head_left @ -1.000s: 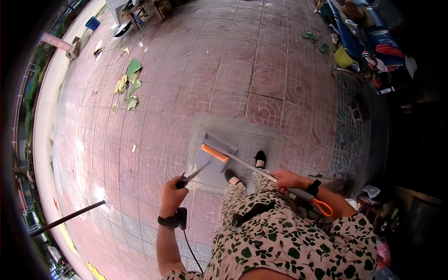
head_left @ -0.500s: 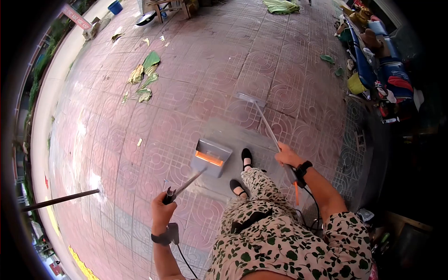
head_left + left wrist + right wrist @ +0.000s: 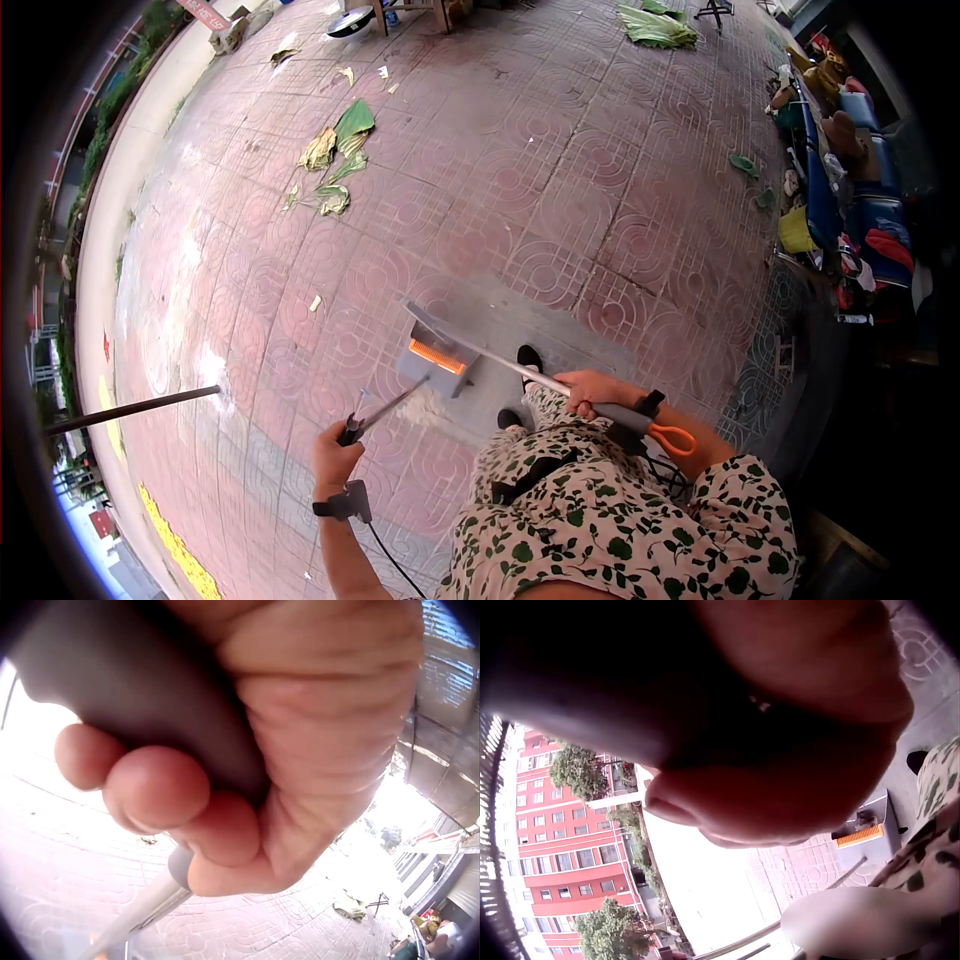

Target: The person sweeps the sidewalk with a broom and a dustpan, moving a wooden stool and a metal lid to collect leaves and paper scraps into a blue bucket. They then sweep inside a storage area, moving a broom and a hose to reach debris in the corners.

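In the head view my left hand grips the handle of a grey dustpan, which has an orange toothed strip. The left wrist view has the fingers curled round its dark grey grip. My right hand holds a broom by its pole, whose end carries an orange loop. The broom's blurred head overlaps the dustpan's far edge. Some dark debris lies inside the pan in the right wrist view.
Wilted leaves lie ahead on the patterned tiles, with a larger leaf pile farther off. A dark pole juts in at left. Cluttered blue seats line the right side. My shoes stand close behind the dustpan.
Half a second ago the broom head was out on the tiles ahead to the right; now it is back over the dustpan. The left hand still holds the dustpan, and the view has shifted.
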{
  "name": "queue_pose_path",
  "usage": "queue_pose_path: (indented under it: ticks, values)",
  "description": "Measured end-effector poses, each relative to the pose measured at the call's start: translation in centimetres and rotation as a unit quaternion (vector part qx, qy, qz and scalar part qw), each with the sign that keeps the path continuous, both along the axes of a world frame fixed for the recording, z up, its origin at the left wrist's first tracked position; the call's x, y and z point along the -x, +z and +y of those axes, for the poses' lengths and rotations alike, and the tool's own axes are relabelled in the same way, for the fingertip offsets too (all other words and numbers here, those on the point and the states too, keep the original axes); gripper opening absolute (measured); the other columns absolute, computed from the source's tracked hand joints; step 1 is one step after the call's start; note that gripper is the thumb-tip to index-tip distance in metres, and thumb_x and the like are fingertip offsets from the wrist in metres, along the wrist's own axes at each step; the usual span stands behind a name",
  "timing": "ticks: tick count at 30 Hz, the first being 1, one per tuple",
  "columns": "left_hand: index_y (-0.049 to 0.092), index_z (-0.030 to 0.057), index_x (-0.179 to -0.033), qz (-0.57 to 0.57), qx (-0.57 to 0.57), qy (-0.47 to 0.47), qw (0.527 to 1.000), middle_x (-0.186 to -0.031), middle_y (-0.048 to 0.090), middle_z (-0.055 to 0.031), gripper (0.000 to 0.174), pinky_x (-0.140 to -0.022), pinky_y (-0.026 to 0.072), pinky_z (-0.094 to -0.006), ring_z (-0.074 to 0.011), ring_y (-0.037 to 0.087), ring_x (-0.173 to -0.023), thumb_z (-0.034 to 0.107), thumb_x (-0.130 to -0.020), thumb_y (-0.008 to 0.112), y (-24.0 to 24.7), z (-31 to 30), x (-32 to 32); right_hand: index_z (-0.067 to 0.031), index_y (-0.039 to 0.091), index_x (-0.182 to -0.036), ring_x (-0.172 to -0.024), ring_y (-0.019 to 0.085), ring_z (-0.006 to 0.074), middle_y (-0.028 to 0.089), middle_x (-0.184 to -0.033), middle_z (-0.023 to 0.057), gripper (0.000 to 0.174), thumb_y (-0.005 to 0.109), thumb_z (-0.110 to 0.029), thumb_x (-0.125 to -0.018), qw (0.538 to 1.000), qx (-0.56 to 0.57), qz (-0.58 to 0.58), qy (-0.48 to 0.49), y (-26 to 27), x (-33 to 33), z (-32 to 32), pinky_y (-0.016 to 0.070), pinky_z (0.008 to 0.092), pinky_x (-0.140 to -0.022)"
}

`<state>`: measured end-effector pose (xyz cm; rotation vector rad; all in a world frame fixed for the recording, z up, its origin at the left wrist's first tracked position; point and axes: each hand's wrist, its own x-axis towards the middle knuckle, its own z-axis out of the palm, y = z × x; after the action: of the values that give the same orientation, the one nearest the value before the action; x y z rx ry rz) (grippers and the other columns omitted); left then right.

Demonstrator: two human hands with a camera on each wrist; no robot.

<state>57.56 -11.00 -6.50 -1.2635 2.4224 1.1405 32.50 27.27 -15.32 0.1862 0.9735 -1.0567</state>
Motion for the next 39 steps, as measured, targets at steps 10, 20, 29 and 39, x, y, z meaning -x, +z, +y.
queue_pose_path:
  ticks: [10,20,29,39]
  values:
    - [0.061,0.0005,-0.079,0.023,0.002,0.198,0.980,-0.056,0.053,-0.0006,0.015,-0.039,0.0352,-0.0221,-0.0067,0.046,-0.045,0.004,-0.065,0.058,5.5,-3.3,-2.6,-0.0005,0.031,-0.134,-0.047,0.049,0.0120,0.051,-0.062,0.0065,0.063,0.050,0.002,-0.074,0.929,-0.076,0.360,0.027,3.8,9.0,-4.9,0.0393,0.0277,-0.041]
    - [0.062,-0.0018,-0.081,0.033,0.041,0.225,0.973,-0.060,0.050,0.0023,0.018,-0.048,0.0352,-0.0226,-0.0049,0.044,-0.054,0.004,-0.064,0.058,6.3,-8.2,-4.6,0.0045,0.045,-0.092,-0.047,0.053,0.0193,0.052,-0.058,0.0112,0.023,0.051,-0.002,-0.071,0.896,-0.119,0.427,0.013,-2.6,14.6,-15.9,0.0435,0.0330,-0.045]
    - [0.063,0.0017,-0.082,0.037,0.031,0.176,0.983,-0.056,0.050,0.0021,0.021,-0.043,0.0356,-0.0228,-0.0054,0.044,-0.047,0.005,-0.062,0.058,3.5,-20.0,-5.1,0.0022,0.031,-0.131,-0.049,0.048,0.0113,0.052,-0.065,0.0094,0.059,0.048,0.003,-0.075,0.967,-0.016,0.198,0.161,5.5,4.5,-26.0,0.0390,0.0272,-0.040]
    - [0.058,-0.0019,-0.073,0.038,0.007,0.199,0.979,-0.055,0.044,-0.0002,0.014,-0.049,0.0336,-0.0252,-0.0074,0.040,-0.053,0.004,-0.060,0.059,5.6,-26.7,-7.5,-0.0027,0.023,-0.139,-0.045,0.048,0.0103,0.054,-0.065,0.0070,0.073,0.051,0.006,-0.072,0.967,-0.007,0.209,0.142,9.2,4.4,-37.9,0.0399,0.0253,-0.040]
